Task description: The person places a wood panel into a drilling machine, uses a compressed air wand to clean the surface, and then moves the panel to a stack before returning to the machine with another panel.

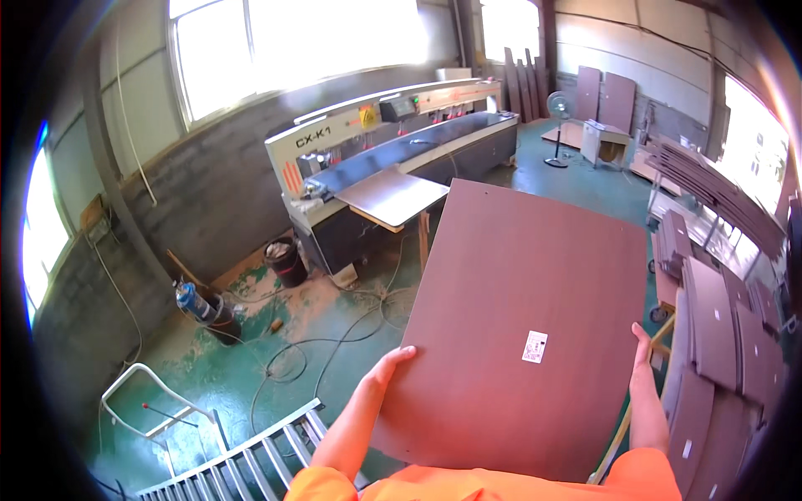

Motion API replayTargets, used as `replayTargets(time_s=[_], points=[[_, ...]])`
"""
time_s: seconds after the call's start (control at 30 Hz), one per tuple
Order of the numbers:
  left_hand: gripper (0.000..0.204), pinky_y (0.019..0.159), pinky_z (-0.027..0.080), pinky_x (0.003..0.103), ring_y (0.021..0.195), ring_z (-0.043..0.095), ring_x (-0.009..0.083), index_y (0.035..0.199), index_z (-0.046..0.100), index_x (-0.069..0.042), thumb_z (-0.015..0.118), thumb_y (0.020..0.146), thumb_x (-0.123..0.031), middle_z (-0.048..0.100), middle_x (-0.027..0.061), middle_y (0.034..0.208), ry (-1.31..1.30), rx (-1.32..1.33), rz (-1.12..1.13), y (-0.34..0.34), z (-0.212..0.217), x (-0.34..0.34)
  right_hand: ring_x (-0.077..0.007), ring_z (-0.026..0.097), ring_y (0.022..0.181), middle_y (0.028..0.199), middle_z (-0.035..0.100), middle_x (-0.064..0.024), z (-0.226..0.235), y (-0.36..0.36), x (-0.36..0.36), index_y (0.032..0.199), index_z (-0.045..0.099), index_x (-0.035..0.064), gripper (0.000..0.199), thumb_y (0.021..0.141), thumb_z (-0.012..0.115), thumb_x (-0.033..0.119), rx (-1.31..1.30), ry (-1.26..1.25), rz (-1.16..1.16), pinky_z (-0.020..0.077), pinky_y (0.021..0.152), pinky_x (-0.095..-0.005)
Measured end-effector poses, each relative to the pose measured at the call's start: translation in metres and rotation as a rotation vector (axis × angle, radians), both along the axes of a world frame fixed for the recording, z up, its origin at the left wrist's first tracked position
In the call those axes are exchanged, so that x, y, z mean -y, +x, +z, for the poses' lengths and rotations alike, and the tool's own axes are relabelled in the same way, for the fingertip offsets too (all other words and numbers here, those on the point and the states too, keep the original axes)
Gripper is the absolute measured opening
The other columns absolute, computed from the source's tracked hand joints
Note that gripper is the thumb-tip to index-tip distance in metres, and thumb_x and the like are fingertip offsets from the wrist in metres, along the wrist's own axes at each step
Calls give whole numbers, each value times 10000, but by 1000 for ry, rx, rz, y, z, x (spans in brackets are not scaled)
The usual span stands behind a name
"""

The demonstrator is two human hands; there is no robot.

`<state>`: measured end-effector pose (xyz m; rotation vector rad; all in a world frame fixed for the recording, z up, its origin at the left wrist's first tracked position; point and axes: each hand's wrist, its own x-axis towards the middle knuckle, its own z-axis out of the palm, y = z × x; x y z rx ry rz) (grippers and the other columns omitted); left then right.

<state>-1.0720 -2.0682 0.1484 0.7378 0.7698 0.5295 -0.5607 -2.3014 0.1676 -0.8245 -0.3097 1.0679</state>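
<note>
A large reddish-brown wood panel (pixel 484 284) with a white label (pixel 535 346) fills the middle of the head view, tilted up in front of my body. Its left edge is in my left hand (pixel 391 364), thumb over the face and the other fingers hidden behind. On the opposite edge, my right hand (pixel 642 344) grips the panel the same way, its thumb showing at the rim. Both forearms come out of orange sleeves.
Ahead stands a long drilling machine (pixel 401 134) with a metal side table (pixel 393 197). Cables (pixel 334 340) trail over the green floor. A roller conveyor (pixel 242 459) lies at lower left, stacked panels (pixel 710 321) at right, a fan (pixel 558 125) and small table (pixel 606 140) further back.
</note>
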Motion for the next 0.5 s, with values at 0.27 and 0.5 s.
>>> replayTargets(time_s=[0.27, 0.5], points=[[558, 936, 435, 406, 1071, 576, 256, 1205, 605, -36, 668, 803, -417, 633, 108, 1184, -39, -124, 86, 37, -33, -284, -304, 585, 1003, 1140, 619, -120, -39, 50, -356, 1208, 562, 61, 567, 787, 600, 440, 40, -120, 138, 475, 869, -446], [619, 959, 428, 410, 1080, 573, 283, 1236, 584, -31, 687, 777, -433, 618, 126, 1208, -251, -212, 340, 58, -91, -469, -312, 587, 1025, 1148, 629, -144, -116, 112, -686, 1213, 574, 30, 578, 801, 586, 435, -26, -286, 445, 467, 889, -446]])
